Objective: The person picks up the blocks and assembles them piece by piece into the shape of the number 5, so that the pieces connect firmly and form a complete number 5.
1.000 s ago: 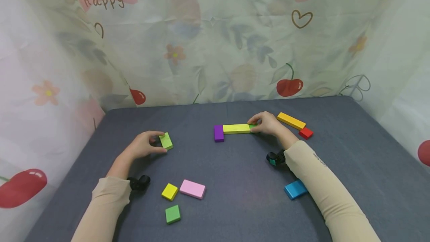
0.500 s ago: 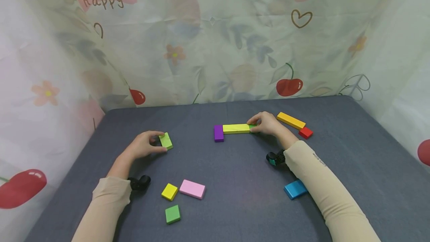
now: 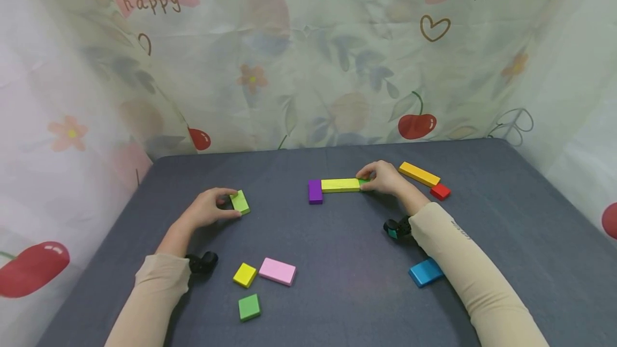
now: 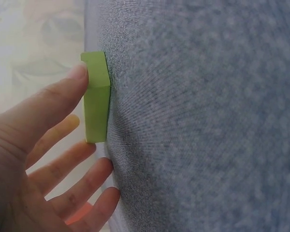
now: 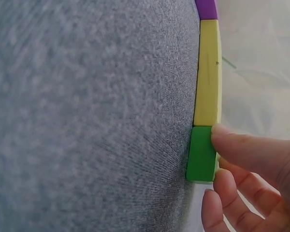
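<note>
At the left of the table my left hand (image 3: 208,208) pinches a light-green block (image 3: 240,202) between thumb and finger. In the left wrist view the thumb lies against one end of this block (image 4: 96,106), and the lower fingers spread beside it. Farther right, my right hand (image 3: 383,177) holds a green block (image 5: 202,153) by its edges, thumb on top of the side nearest the camera. That block butts against the end of a long yellow block (image 3: 340,185), whose other end meets a purple block (image 3: 315,191) set crosswise. My right fingers cover most of the green block in the head view.
A small yellow block (image 3: 245,275), a pink block (image 3: 277,271) and another green block (image 3: 249,307) lie near the front. Beyond the right arm are an orange block (image 3: 419,174) and a red one (image 3: 440,192). A blue block (image 3: 425,272) is partly under the right sleeve.
</note>
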`<state>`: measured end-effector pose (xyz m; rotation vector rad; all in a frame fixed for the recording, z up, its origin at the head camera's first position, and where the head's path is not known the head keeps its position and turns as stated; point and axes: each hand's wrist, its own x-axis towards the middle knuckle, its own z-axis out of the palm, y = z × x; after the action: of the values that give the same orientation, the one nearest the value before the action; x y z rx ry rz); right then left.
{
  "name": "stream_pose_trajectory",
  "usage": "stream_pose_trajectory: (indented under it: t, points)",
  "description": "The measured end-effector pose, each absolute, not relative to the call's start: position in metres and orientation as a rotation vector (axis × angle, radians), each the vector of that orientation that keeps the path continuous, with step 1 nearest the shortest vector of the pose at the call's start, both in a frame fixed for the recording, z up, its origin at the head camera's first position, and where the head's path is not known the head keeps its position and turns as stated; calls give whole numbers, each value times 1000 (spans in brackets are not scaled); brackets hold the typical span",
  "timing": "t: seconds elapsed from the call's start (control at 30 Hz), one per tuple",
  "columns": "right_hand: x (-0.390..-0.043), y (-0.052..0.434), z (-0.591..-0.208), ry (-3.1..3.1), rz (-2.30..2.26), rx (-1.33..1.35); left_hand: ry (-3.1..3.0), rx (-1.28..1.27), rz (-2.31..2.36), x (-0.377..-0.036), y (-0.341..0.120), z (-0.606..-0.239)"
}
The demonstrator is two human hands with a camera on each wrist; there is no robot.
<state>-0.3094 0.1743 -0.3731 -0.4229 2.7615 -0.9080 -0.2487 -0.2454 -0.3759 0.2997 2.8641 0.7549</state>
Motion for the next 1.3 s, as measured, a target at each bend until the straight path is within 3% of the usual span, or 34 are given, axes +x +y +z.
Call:
stream_pose_trajectory:
  t: [0.77,1.3]
  points:
    - [-311,183,-373,2756,-938,-412,2910,310,786,-250,-241,-375]
    - [-310,184,-375,2773,-928,-459,2853,565,821,-238,-189,-360]
